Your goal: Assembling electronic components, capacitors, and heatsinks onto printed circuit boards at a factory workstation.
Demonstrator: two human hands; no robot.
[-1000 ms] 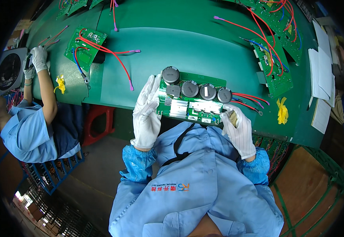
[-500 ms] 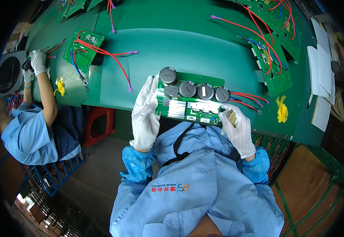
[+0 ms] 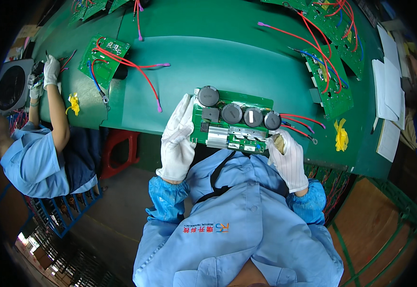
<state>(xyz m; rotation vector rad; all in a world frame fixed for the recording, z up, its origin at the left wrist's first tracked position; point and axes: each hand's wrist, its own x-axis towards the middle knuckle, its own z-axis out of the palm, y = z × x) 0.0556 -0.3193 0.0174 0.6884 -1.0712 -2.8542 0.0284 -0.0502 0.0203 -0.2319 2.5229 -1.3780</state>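
Observation:
I hold a green circuit board [image 3: 237, 125] with several round black capacitors and a silver heat sink, just above the near edge of the green table [image 3: 227, 57]. My left hand [image 3: 178, 138], in a white glove, grips the board's left edge with fingers stretched up along it. My right hand [image 3: 289, 157], also gloved, grips the board's lower right corner. Red wires [image 3: 300, 125] trail from the board's right end onto the table.
Another circuit board with red and blue wires [image 3: 104, 58] lies at the left, more boards [image 3: 330, 79] at the right. Yellow ties [image 3: 341, 135] and white papers [image 3: 389, 95] sit at the right edge. A co-worker [image 3: 38, 153] in blue works at the left, near a red stool [image 3: 117, 150].
The board has been drawn slightly nearer to me, with both hands still on it. The co-worker's gloved hands have shifted a little at the far left.

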